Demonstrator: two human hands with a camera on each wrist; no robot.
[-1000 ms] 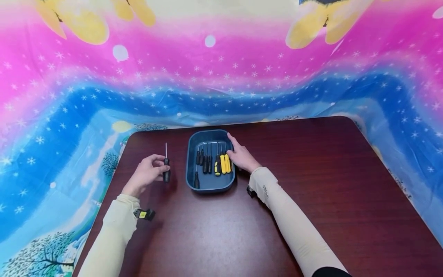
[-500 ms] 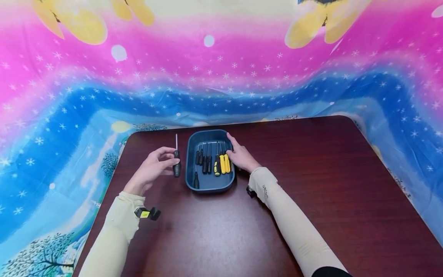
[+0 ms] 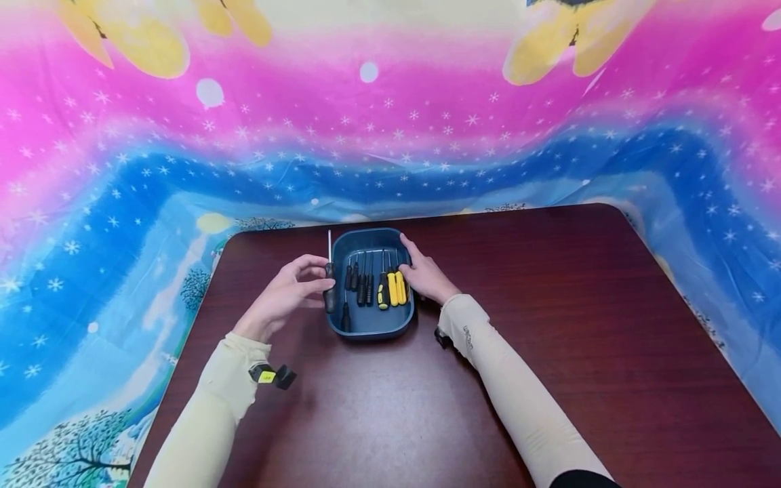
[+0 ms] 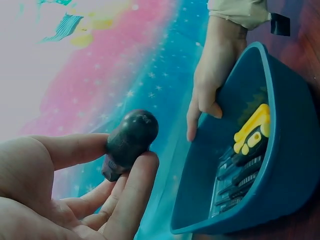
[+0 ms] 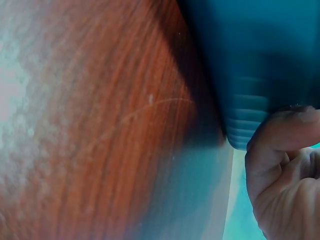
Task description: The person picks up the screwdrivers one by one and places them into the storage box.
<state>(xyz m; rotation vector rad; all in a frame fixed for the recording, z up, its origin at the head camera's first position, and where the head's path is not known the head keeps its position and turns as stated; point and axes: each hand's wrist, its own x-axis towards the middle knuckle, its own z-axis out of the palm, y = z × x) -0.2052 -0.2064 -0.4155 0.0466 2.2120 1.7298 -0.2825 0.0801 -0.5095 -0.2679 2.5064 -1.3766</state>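
My left hand (image 3: 285, 297) pinches a black-handled screwdriver (image 3: 330, 291) between thumb and fingers. Its metal shaft points away from me, and it is held over the left rim of a dark blue plastic bin (image 3: 372, 334). In the left wrist view the rounded handle end (image 4: 140, 125) faces the camera. At the bin's far right corner, my right hand (image 3: 429, 276) grips the rim, thumb over the edge. Inside the bin lie black screwdrivers (image 3: 365, 290) and yellow-handled ones (image 3: 396, 289); a lone black screwdriver (image 3: 346, 317) lies nearer the front left.
The bin stands on a dark reddish-brown wooden table (image 3: 390, 420), towards its far edge. A colourful printed cloth (image 3: 390, 156) hangs around the back and sides of the table. A wrist camera (image 3: 271, 376) juts from the left sleeve.
My left hand has carried the screwdriver to the right and slightly away from me, from beside the bin to its left rim. The right hand and bin have stayed put.
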